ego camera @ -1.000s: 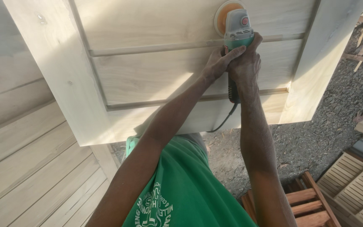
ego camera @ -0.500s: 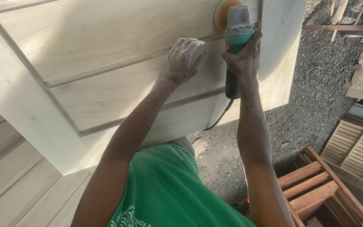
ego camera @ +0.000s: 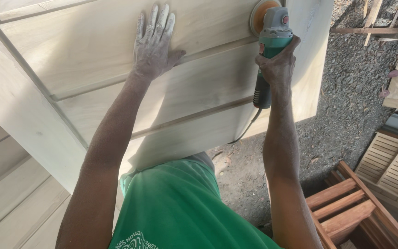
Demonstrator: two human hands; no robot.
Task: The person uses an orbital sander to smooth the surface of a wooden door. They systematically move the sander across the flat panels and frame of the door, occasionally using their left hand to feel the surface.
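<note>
Sanding step: right hand [ego camera: 278,64] grips the green angle sander [ego camera: 269,44] near the pale door panel's [ego camera: 93,60] far edge, left hand [ego camera: 154,44] spread flat, steadying.

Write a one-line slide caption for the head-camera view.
Right hand grips a green sander against a pale wooden panel; dusty left hand lies flat on it.

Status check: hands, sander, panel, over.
Left hand flat on wooden panel. Right hand grips green sander, disc at panel. Path unobstructed.
</note>
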